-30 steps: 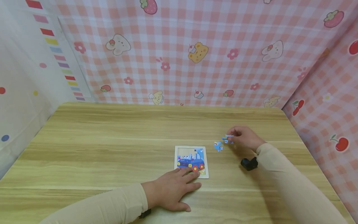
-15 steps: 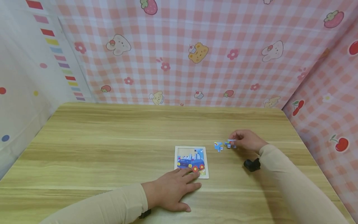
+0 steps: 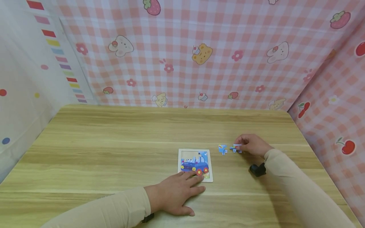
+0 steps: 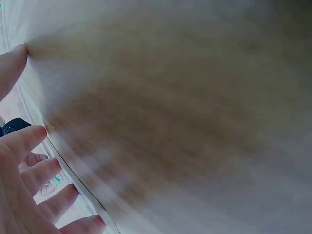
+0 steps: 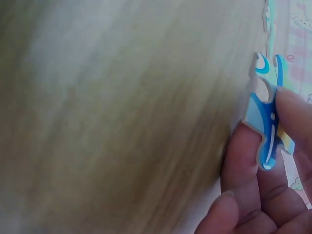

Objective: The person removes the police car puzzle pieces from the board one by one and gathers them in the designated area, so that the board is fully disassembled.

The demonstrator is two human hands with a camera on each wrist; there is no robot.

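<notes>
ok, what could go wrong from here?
The held piece could slip: the right hand only pinches it between its fingers.
The loose piece lies close to the held one and might get knocked.
The left hand reaches over the near edge of the puzzle tray, so a push could shift it.

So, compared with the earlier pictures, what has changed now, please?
In the head view, the right hand has moved slightly right and down, with the puzzle piece it was already pinching. The left hand, the framed puzzle and the other piece stayed in place.
</notes>
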